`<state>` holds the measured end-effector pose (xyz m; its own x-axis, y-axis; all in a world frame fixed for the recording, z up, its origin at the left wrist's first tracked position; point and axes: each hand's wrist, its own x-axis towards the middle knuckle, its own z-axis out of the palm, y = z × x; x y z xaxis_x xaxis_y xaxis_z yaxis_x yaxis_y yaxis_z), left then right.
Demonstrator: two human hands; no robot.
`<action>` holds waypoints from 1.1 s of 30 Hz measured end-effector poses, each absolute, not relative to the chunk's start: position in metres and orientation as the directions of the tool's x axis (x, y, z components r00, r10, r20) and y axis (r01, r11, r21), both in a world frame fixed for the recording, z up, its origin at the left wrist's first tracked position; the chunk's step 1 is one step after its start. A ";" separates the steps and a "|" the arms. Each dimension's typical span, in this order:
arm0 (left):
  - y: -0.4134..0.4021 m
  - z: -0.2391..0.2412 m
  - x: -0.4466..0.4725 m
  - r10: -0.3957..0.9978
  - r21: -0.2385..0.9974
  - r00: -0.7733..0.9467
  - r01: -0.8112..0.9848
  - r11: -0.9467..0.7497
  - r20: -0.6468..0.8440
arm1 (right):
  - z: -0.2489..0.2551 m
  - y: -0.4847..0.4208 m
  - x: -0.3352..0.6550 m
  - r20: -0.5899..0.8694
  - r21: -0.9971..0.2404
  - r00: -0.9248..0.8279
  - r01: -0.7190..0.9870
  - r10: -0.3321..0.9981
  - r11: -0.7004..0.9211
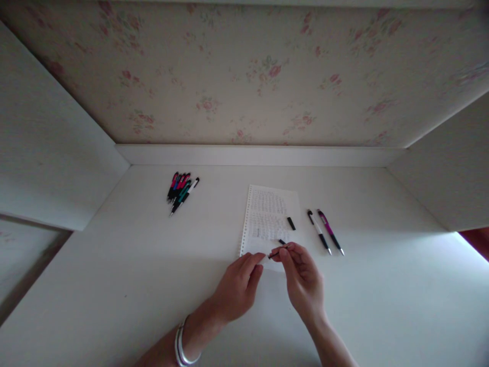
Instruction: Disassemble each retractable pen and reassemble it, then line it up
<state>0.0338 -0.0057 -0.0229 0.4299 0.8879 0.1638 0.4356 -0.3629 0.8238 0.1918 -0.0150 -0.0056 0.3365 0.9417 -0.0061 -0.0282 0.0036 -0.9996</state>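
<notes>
My right hand [303, 275] pinches a thin dark pen part [274, 254] between thumb and fingertips, its end pointing left. My left hand [239, 285] is close beside that end, fingers stretched out and thumb a little apart; nothing can be made out in it. Both hands are over the lower part of a handwritten sheet of paper [263, 219] with a perforated left edge. On the sheet lies a short black tube-like piece [291, 223]. A smaller dark piece [281, 241] sits just beyond my right fingertips, partly hidden by them.
To the right of the sheet, a white and black pen [319, 232] and a purple and black pen [330, 232] lie side by side. A pile of several pens [180, 191] rests at the back left. White panels and a papered wall enclose the white desk [153, 270].
</notes>
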 end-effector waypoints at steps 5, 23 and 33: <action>-0.006 -0.025 0.034 0.886 0.824 0.437 0.436 -0.361 0.156 | -0.009 -0.016 0.192 0.003 -1.000 0.329 -0.003 0.944 0.005; -0.006 -0.020 0.033 0.883 0.831 0.452 0.440 -0.341 0.123 | -0.008 -0.024 0.187 -0.100 -0.994 0.198 -0.055 0.975 -0.091; -0.007 -0.021 0.032 0.919 0.790 0.380 0.531 -0.307 0.103 | 0.006 -0.011 0.200 -0.112 -0.992 0.058 0.046 0.992 -0.115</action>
